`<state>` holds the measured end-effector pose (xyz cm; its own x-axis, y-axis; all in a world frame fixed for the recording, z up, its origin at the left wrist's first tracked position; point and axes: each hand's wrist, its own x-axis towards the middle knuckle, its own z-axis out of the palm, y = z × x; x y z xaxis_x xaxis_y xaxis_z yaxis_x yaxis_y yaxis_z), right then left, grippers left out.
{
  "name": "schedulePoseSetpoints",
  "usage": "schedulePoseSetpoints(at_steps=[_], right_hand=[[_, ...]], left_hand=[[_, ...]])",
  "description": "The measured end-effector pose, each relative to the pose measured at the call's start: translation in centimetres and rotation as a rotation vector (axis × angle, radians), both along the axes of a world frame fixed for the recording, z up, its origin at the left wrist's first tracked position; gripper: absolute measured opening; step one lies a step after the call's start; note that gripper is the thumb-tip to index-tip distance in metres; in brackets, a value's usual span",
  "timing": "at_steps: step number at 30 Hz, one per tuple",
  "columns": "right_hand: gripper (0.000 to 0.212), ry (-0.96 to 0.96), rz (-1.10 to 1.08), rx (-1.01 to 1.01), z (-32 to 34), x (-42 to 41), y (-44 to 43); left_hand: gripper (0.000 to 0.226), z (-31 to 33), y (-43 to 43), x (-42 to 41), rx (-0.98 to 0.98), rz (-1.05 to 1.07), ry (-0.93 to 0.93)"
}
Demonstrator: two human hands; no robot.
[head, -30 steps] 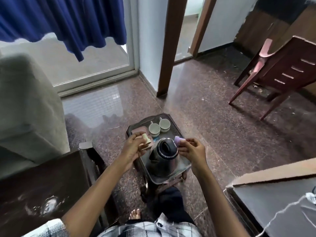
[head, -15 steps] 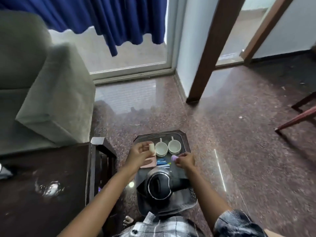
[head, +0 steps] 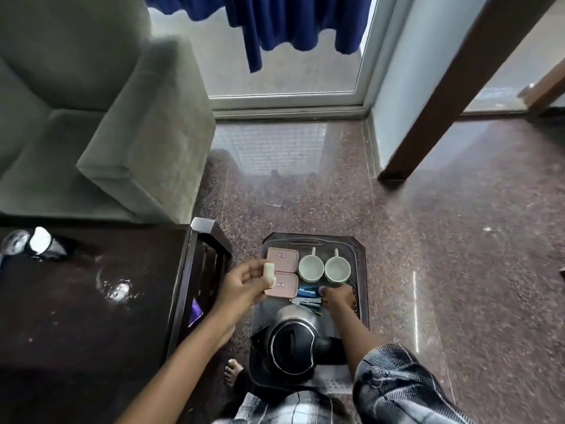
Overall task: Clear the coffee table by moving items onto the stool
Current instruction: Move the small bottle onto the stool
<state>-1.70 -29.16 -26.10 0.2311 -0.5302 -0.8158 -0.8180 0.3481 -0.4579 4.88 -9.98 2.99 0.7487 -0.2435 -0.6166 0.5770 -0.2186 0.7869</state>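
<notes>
Electric kettle [head: 294,347] stood at the tray's [head: 363,289] near edge. Right hand [head: 337,298] set a purple piece [head: 323,289] mid-tray, fingers pinched; left hand [head: 244,286] clamped a cream capsule [head: 268,270], next needing lowering beside the cups [head: 324,268] at the far edge.

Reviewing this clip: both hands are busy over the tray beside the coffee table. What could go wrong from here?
1. The left hand pinches a small cream piece by its fingertips above the pink lidded boxes; it could slip and drop.
2. The right hand sets a purple item just beside the two cups; a nudge might tip one.
3. The crowded tray leaves little room around the kettle.
</notes>
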Motion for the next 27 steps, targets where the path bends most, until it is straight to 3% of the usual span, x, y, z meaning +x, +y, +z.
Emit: schedulePoseSetpoints(at_steps=[3, 6, 9, 13, 16, 23, 27], right_hand=[[0.031, -0.026, 0.032, 0.029, -2.6, -0.6, -0.7], [0.025, -0.106, -0.08, 0.027, 6.9, -0.6, 0.0], [0.031, -0.222, -0.12, 0.099, 14.2, -0.7, 0.7], [0.013, -0.47, 0.02, 0.32, 21.6, -0.9, 2.4], [0.005, -0.553, 0.123, 0.395, 24.8, -0.8, 4.1], [0.009, -0.516, 0.109, 0.256, 23.6, -1.6, 4.1], [0.018, -0.285, 0.123, -0.127, 19.1, -3.0, 1.1]], left_hand=[[0.026, -0.6, 0.2, 0.0, 0.008, -0.014, 0.012], [0.027, -1.2, -0.1, -0.2, 0.036, -0.05, 0.006], [0.031, -1.6, -0.5, -0.6, 0.105, -0.143, -0.036], [0.033, -2.4, -1.4, -0.9, 0.156, -0.263, -0.106], [0.033, -3.1, -1.8, -1.1, 0.195, -0.33, -0.162], [0.033, -3.7, -2.2, -1.7, 0.254, -0.405, -0.186], [0.028, -3.5, -2.1, -1.7, 0.24, -0.411, -0.187]])
